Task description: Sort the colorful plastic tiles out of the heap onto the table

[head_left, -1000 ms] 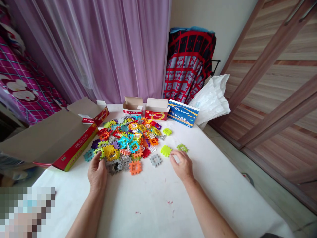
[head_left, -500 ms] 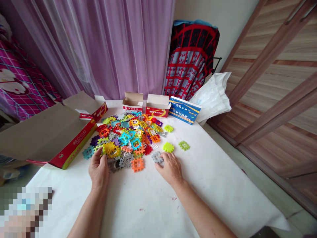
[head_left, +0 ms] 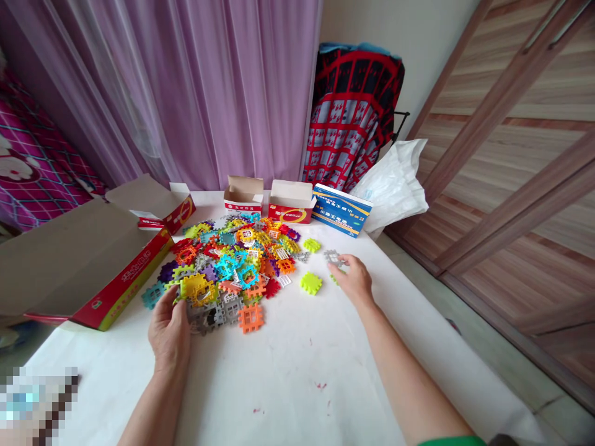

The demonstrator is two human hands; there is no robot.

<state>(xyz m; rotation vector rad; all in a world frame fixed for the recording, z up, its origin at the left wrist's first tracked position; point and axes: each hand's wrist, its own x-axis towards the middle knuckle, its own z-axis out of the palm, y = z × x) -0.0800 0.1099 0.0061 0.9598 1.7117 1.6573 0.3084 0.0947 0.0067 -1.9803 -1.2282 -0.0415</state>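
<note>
Right hand (head_left: 354, 280) pinches grey lattice tile (head_left: 333, 258) at fingertips, well clear of pile (head_left: 223, 266); left hand (head_left: 170, 334) open, cupped at pile's near edge.

The plastic building tiles (head_left: 225, 266) have many colours: orange, yellow, lime green, turquoise, red, purple and grey. The curtain (head_left: 186, 93) is pale lilac, the hanging cloth (head_left: 353, 118) shows a red and black grid, and the bedsheet (head_left: 28, 155) is magenta with a checked pattern.
</note>
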